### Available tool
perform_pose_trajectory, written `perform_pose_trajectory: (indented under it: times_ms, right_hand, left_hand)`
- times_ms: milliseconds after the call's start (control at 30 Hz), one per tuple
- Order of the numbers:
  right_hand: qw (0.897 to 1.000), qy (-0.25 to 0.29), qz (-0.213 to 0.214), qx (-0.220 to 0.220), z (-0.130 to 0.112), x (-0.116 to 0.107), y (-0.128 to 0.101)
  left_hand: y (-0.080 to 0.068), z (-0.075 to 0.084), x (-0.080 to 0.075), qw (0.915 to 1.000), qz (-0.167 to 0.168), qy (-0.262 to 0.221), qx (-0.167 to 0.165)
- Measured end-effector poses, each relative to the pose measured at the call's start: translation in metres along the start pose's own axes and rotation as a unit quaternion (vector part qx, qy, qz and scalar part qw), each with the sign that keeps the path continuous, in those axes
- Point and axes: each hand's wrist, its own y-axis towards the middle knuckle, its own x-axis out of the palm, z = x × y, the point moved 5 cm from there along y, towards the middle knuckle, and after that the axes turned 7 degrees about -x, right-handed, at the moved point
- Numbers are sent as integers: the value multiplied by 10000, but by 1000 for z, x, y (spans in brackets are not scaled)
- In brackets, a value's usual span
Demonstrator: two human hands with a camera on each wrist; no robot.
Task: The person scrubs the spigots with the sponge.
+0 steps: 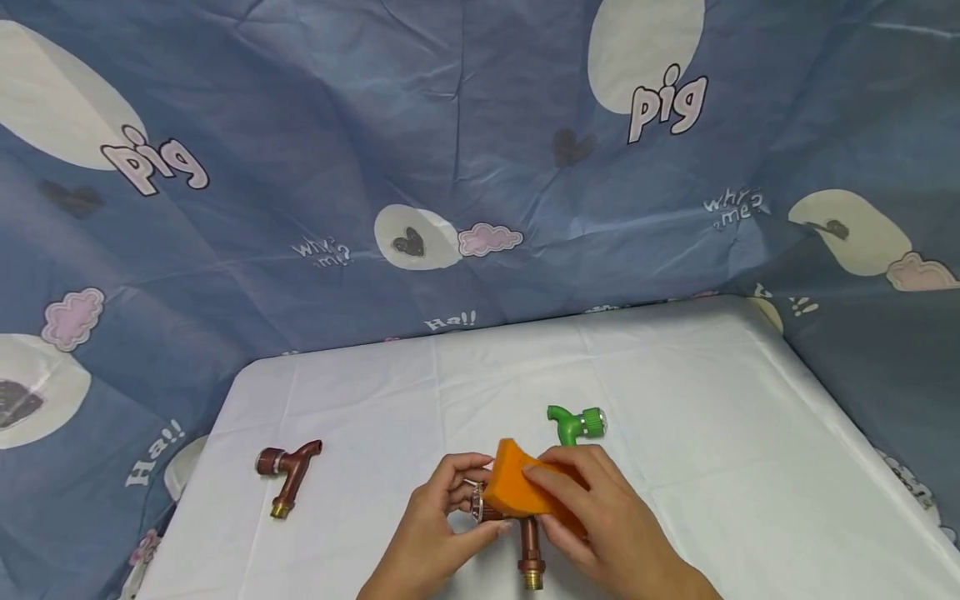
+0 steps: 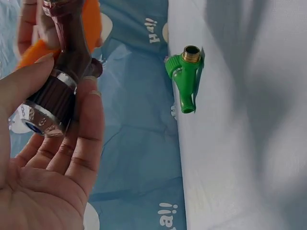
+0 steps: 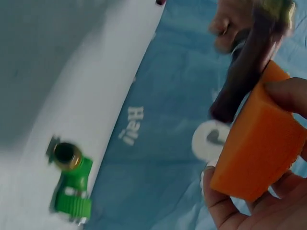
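Note:
My left hand (image 1: 442, 521) grips a dark brown faucet (image 2: 74, 40) by its ribbed knob, thumb on one side and fingers on the other. The brass threaded end (image 1: 533, 578) of that faucet points toward me in the head view. An orange sponge (image 3: 261, 143) is pinched between the thumb and fingers of my right hand (image 1: 607, 517). It lies against the brown faucet's body and covers part of it in the head view. Beyond the right hand, a green faucet (image 1: 572, 423) lies on the table, its lower end hidden by that hand.
A second brown faucet (image 1: 291, 475) with a brass end lies on the left of the white-covered table (image 1: 360, 417). Blue printed cloth (image 1: 337, 150) hangs behind and at both sides of the table.

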Motion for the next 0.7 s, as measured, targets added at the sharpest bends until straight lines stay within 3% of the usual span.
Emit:
perform_pose_trajectory:
  times_ms: [133,333,467,567,700]
  right_hand:
    - [9986,-210,21,485,15,-8,-5]
    - [9961,-350,131,799,27,-12,-12]
    - [9935,-324,114,1084,29,-13,-13]
    - [9945,-107,110,1041,25,-14,-13]
    - [9974,278,80,656,10,-10,-9]
  left_hand:
    - [-1,1,-4,9998,105,-162,-16]
    - [-2,3,-9,9993,241,-128,238]
    - [-1,2,-12,9994,308,-132,107]
    - [0,1,-13,9994,315,-139,-5]
    - [0,0,-12,9994,326,-56,55]
